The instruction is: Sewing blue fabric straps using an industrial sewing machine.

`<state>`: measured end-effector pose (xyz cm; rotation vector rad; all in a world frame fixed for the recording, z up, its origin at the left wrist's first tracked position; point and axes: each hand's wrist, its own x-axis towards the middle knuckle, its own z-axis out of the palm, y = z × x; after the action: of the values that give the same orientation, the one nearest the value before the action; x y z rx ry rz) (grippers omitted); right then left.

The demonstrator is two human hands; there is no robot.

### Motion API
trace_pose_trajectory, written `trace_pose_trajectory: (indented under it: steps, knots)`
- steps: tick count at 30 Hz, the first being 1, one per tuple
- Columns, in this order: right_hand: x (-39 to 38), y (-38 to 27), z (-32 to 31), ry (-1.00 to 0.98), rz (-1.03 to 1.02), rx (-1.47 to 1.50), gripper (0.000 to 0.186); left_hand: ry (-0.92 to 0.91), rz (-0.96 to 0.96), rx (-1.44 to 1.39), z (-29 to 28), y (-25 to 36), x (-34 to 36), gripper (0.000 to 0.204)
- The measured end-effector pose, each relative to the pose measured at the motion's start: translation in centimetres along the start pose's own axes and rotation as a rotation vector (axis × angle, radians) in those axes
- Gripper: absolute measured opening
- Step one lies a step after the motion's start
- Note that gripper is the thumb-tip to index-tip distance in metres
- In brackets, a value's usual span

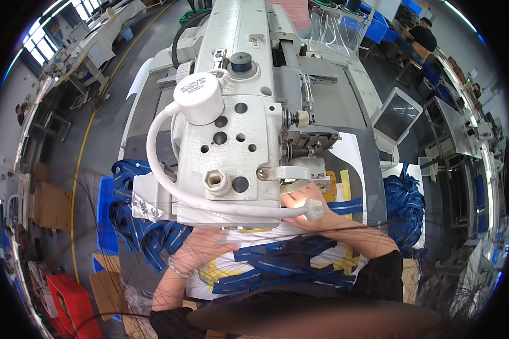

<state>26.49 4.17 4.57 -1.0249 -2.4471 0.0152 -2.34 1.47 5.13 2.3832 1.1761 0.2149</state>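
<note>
A white industrial sewing machine [243, 124] fills the middle and hides much of the sewing spot. My left hand [201, 247] lies flat below the machine's head, thumb stretched out over the white sheet; its other fingertips are hidden. Under the lit lamp [313, 210], my right hand [301, 202] reaches in beside the needle area with fingers bent together. What they grip, if anything, is hidden. Blue straps [283, 261] lie across the white sheet [226, 264] in front of me, among strips of yellow tape [348, 257]. One more blue strap [348, 207] sticks out right of my right wrist.
Bundles of blue straps hang at left [147, 226] and lie heaped at right [405, 206]. A blue bin [106, 217] and a red crate [73, 305] stand to the left. A tilted screen [398, 116] is at the right. Other people sit farther off.
</note>
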Motion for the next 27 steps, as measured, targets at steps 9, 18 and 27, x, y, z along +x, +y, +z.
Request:
trace_pose_trajectory:
  steps: [9, 18, 27]
  knots:
    - [-2.2, -1.5, 1.1, -0.196, 0.025, 0.114, 0.046, 0.136, -0.027, 0.224, 2.4, 0.6, 1.1, 0.043]
    - [-2.3, -1.6, 4.6, -0.203, 0.093, 0.221, 0.03, 0.302, 0.02, 0.172, 4.5, -0.8, 0.8, 0.045]
    - [-0.6, 0.0, 4.0, -0.213, -0.205, 0.262, 0.025, 0.274, 0.013, 0.106, 6.2, -2.0, 0.4, 0.04]
